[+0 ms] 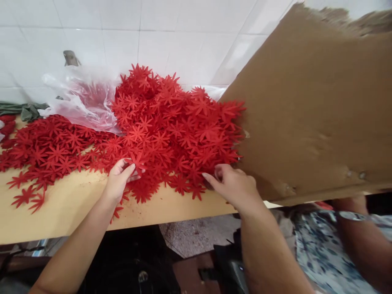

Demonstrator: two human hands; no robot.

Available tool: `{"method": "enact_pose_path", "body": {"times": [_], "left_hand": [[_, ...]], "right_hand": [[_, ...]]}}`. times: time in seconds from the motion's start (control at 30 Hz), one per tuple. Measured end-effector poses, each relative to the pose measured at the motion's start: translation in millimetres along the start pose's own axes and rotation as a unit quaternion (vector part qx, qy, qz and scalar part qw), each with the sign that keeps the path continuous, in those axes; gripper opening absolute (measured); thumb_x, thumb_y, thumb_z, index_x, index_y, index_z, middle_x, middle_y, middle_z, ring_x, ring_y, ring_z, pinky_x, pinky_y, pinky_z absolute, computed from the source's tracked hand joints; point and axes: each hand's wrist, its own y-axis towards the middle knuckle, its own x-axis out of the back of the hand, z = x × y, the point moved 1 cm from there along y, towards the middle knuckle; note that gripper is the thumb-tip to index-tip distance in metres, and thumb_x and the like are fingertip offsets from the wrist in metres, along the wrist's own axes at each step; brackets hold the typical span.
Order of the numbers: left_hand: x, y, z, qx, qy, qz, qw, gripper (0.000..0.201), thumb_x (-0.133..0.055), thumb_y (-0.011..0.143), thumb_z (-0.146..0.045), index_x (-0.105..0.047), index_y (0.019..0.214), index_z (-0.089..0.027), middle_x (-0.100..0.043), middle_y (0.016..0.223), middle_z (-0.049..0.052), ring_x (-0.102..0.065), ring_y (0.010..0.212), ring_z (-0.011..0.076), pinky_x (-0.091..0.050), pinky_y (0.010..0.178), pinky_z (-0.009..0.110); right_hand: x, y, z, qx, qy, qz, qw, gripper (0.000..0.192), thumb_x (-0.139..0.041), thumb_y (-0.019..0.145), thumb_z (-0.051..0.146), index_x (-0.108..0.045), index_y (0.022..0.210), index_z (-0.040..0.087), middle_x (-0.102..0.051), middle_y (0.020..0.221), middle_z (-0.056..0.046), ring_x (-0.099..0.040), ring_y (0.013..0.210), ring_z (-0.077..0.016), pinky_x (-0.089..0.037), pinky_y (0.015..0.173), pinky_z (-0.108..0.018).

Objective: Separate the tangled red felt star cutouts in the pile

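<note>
Left hand (122, 173) at the heap's (180, 130) front pinches one flower (137, 160), flat, bright red, slim-petalled; right hand (235, 183) by the heap's right front, thumb and curled fingers narrowly parted, grip unclear; heap's back left, translucent bag (87, 100), red inside.

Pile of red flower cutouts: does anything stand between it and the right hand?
Nothing visible does. The right hand is at the lower right edge of the pile of red flower cutouts. The cardboard stands to the pile's right, leaving the hand's side unblocked.
</note>
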Motion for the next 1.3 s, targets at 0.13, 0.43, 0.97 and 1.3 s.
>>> {"method": "enact_pose_path", "body": {"times": [0.13, 0.43, 0.97, 1.3], "left_hand": [[7.4, -5.8, 0.6, -0.002, -0.006, 0.005, 1.000, 0.020, -0.061, 0.073, -0.029, -0.054, 0.087, -0.016, -0.066, 0.079, 0.000, -0.065, 0.071, 0.0115, -0.052, 0.068, 0.025], [5.2, 0.4, 9.3, 0.026, -0.048, -0.004, 0.999, 0.020, -0.064, 0.070, -0.029, -0.055, 0.082, -0.016, -0.065, 0.072, -0.002, -0.065, 0.066, 0.0104, -0.050, 0.066, 0.024], [-10.7, 1.1, 24.3, -0.384, 0.485, 0.081, 0.781, 0.043, -0.046, 0.083, -0.019, -0.049, 0.126, -0.015, -0.047, 0.135, 0.016, -0.045, 0.125, 0.0221, -0.040, 0.105, 0.041], [-2.1, 13.3, 18.7, -0.162, 0.243, 0.034, 0.956, 0.042, -0.058, 0.077, -0.031, -0.053, 0.117, -0.016, -0.057, 0.121, 0.013, -0.057, 0.110, 0.0197, -0.046, 0.097, 0.038]], "right_hand": [[3.9, 6.5, -0.5, -0.017, 0.019, 0.005, 1.000, 0.036, -0.054, 0.073, 0.052, -0.058, 0.085, 0.018, -0.069, 0.084, -0.010, -0.062, 0.085, -0.0274, -0.041, 0.067, -0.036], [-11.2, 16.3, -11.8, 0.096, -0.081, 0.144, 0.982, 0.036, -0.052, 0.074, 0.048, -0.043, 0.049, 0.024, -0.058, 0.061, -0.007, -0.057, 0.063, -0.0221, -0.035, 0.060, -0.036], [-51.2, -2.9, 156.2, 0.020, 0.777, 0.140, 0.614, 0.033, -0.071, 0.059, 0.048, -0.055, 0.071, 0.021, -0.061, 0.069, 0.004, -0.056, 0.065, -0.0085, -0.048, 0.067, -0.025], [-53.6, -3.8, 156.5, 0.040, 0.743, 0.083, 0.662, 0.019, -0.067, 0.068, 0.037, -0.059, 0.070, 0.019, -0.062, 0.064, 0.002, -0.056, 0.063, -0.0107, -0.048, 0.070, -0.029]]}}
